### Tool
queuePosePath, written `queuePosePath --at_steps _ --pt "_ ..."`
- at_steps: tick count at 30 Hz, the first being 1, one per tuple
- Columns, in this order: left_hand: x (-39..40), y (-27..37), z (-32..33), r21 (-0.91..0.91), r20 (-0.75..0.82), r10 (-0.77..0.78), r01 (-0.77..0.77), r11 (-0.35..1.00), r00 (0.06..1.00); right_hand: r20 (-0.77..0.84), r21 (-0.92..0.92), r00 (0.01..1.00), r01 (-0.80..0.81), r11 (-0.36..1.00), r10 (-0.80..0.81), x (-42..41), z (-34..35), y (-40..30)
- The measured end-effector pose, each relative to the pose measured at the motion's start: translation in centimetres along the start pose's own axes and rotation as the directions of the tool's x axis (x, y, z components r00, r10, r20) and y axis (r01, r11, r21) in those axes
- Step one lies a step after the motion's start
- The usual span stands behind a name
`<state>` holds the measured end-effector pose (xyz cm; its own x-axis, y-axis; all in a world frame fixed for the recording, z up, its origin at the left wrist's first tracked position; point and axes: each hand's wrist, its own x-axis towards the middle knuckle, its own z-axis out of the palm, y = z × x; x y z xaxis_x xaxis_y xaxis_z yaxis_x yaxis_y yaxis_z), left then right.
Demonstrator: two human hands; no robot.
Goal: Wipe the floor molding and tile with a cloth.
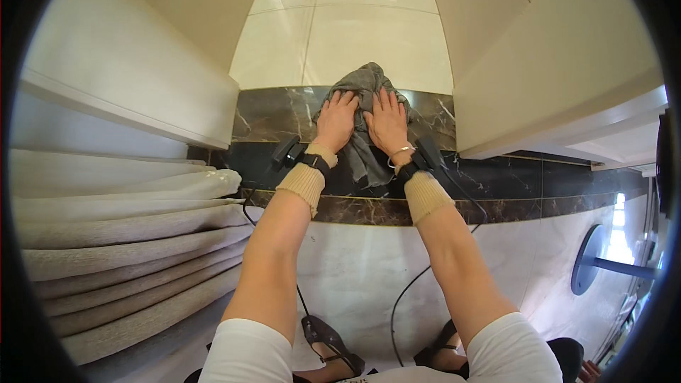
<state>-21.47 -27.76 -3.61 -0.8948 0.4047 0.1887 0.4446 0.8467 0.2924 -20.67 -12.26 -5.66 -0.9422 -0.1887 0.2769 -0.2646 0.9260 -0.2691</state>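
A crumpled dark grey cloth (367, 81) lies bunched on a brown marble threshold strip (266, 111) in a doorway. Its upper end reaches onto the pale tiles, and a loose tail hangs toward me over the black marble band (495, 178). My left hand (337, 121) presses flat on the cloth's left part, fingers slightly spread. Beside it, my right hand (387, 121) rests palm down on the right part, fingers apart. Neither hand's palm is visible. Both wrists carry beige knitted cuffs and black strapped devices with cables; a bracelet (400, 156) circles the right wrist.
Pale door-frame panels flank me at left (133, 64) and right (542, 69). Folds of a beige curtain (149, 234) hang at the left. Black cables (404, 292) trail across the glossy floor (362, 260) near my shoes (330, 340). A round blue-grey base with a pole (588, 260) stands right.
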Motion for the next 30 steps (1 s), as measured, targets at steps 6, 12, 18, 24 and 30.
queuePosePath --at_steps 6,12,18,24,30 --pt "-15.0 2.7 -0.4 0.075 0.147 0.017 -0.028 0.997 0.989 0.291 0.035 0.952 0.084 0.996 -0.091 -14.2 -2.9 -6.5" --pt "-13.8 1.8 -2.3 0.106 0.148 0.062 -0.078 0.991 0.987 0.268 0.049 0.949 0.157 0.986 -0.164 -11.8 -3.2 -5.9" --pt "-1.7 -6.3 -1.1 -0.001 0.028 -0.026 0.026 1.0 0.999 0.064 0.068 0.99 0.124 0.99 -0.128 2.0 2.1 -5.1" --pt "-19.5 -1.9 -4.8 -0.015 0.454 0.212 -0.231 0.973 0.865 0.402 0.139 0.898 0.134 0.981 -0.179 -17.7 -5.1 -10.6" --pt "-10.2 -3.1 -5.7 0.081 0.272 0.096 -0.122 0.989 0.957 0.294 -0.005 0.939 0.19 0.982 -0.18 -7.2 -1.5 -7.9"
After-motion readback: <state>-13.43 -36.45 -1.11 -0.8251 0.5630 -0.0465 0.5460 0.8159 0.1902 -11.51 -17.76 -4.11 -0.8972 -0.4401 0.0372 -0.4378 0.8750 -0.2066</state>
